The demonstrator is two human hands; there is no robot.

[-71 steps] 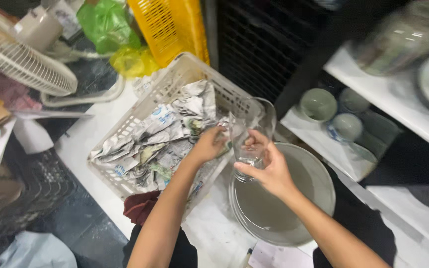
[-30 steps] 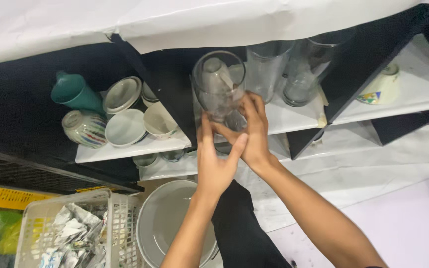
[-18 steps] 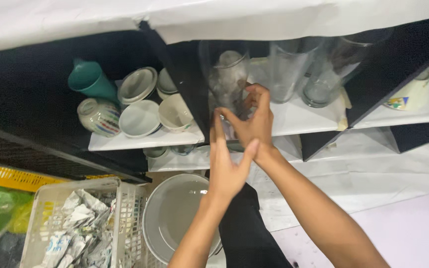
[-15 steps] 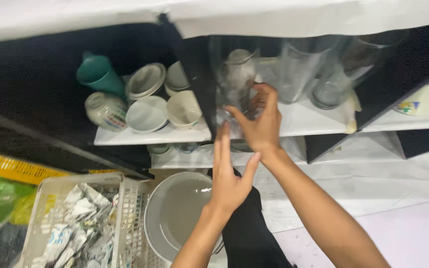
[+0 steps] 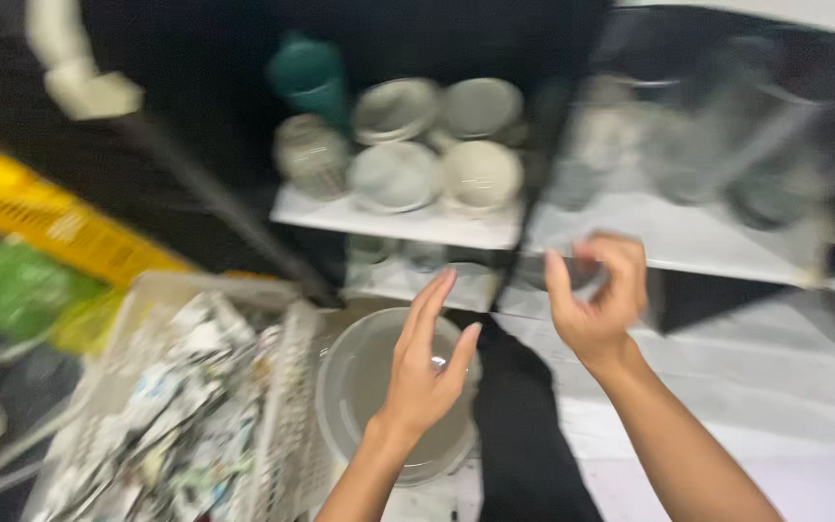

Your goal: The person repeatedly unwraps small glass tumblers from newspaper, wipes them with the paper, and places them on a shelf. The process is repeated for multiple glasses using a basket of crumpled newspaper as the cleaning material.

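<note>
The white shelf (image 5: 688, 237) carries blurred clear glass tumblers (image 5: 669, 159) above your hands. Your right hand (image 5: 599, 304) curls half-open just below its edge, gripping nothing. Your left hand (image 5: 422, 362) is flat and empty over the round grey basin (image 5: 359, 387).

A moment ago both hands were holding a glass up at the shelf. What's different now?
The glass is let go: both hands have come down and back from the white shelf, empty. The left hand is open over the round basin; the right hand is loosely curled. The bowls and the basket of crumpled paper stayed put.
</note>
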